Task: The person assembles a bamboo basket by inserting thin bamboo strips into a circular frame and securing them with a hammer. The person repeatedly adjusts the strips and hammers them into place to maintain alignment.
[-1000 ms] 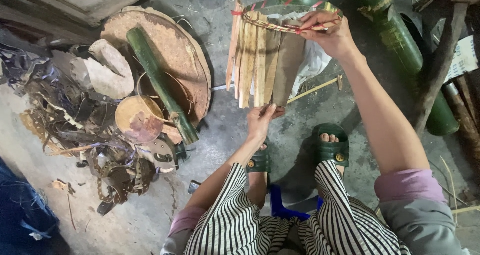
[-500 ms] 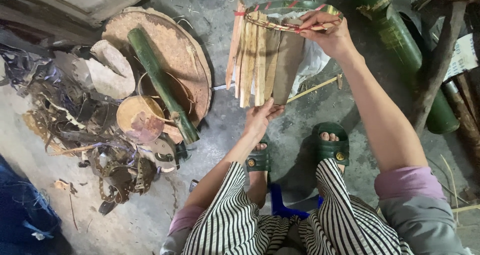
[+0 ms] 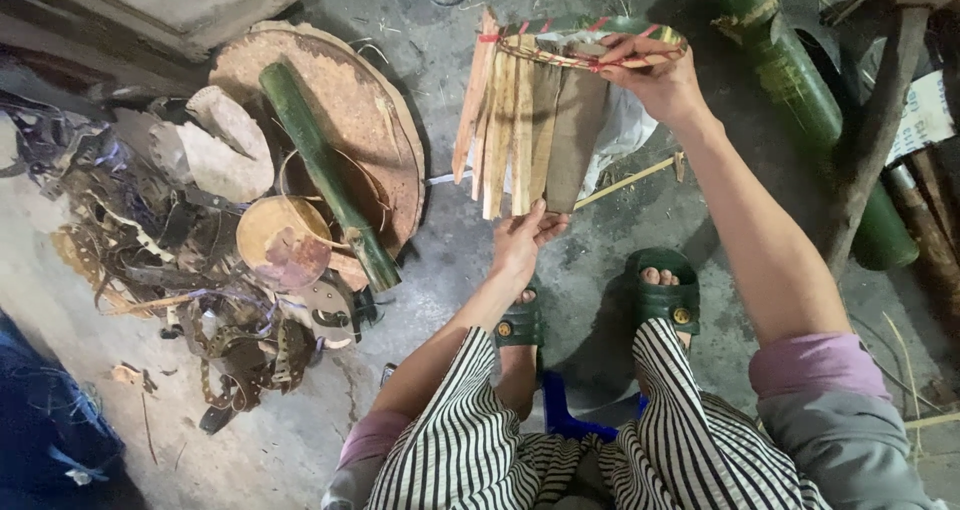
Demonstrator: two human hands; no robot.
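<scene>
While you sit over the concrete floor, the scene reads like this, from your fingers outward.

Right fingers: your right hand (image 3: 655,75) has its fingertips pinched shut on the rim of the hoop (image 3: 598,46), at the hoop's right side.
Left fingers: your left hand (image 3: 522,245) is curled loosely, fingers bent up against the lower ends of the slats (image 3: 520,130); you touch them from below, but how firmly you grip cannot be told.
Hoop: a green ring with red binding, held up and tilted toward you, above the floor.
Slats: flat pale bamboo strips hanging side by side from the hoop's near edge, fanned a little to the left, with one wider brown strip on the right.
Under the work: a white cloth or bag (image 3: 625,135) lies behind the slats, and a thin stick (image 3: 630,180) lies on the floor just beside it.
Your feet: green sandals (image 3: 662,290) on the floor, striped trousers (image 3: 480,440) at your knees.
To your left: a green bamboo pole (image 3: 320,170) lies across a round board (image 3: 370,100), near a small bowl (image 3: 280,242) and a heap of scraps (image 3: 150,240).
To your right: a thick green bamboo trunk (image 3: 800,100), well apart from your hands.
</scene>
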